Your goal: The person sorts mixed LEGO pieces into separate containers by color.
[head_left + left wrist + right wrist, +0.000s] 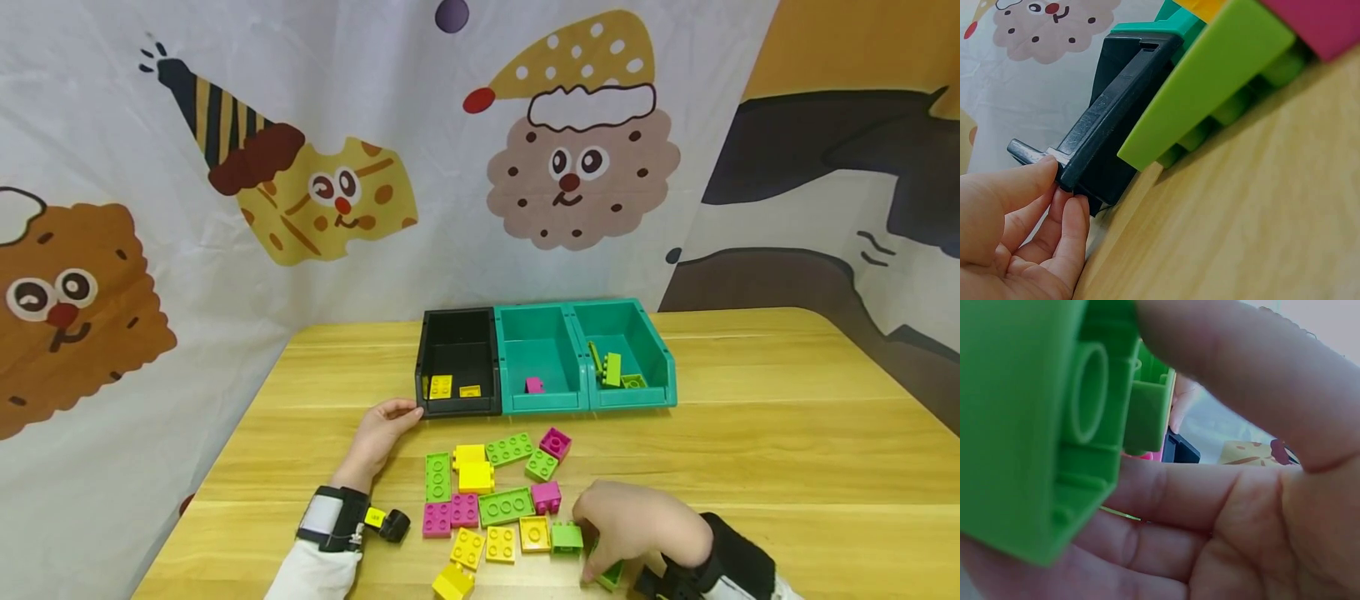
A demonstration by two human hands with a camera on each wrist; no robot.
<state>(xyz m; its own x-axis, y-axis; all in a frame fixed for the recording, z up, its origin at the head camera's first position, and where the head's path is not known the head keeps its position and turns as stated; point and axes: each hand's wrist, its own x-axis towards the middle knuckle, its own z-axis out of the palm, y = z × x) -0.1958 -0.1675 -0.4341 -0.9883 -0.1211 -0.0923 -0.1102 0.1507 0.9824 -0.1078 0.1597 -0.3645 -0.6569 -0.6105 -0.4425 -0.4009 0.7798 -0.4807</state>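
My left hand (381,437) is at the front left corner of a black bin (460,408). In the left wrist view, thumb and fingers pinch the bin's rim. My right hand (637,521), at the near right of the brick group, grips a green toy building brick (612,577). Seen close in the right wrist view, that green brick (1016,425) shows its hollow underside between thumb and fingers. Left of this hand lie another green brick (566,538), a yellow brick (535,534) and a pink brick (546,497).
Several more green, yellow and pink bricks lie between the hands, including a long green brick (438,477). A middle teal bin (558,402) contains a pink brick (534,385). Green bricks lie in the right teal bin (652,396); the black bin holds yellow ones. A printed cloth (435,275) hangs behind.
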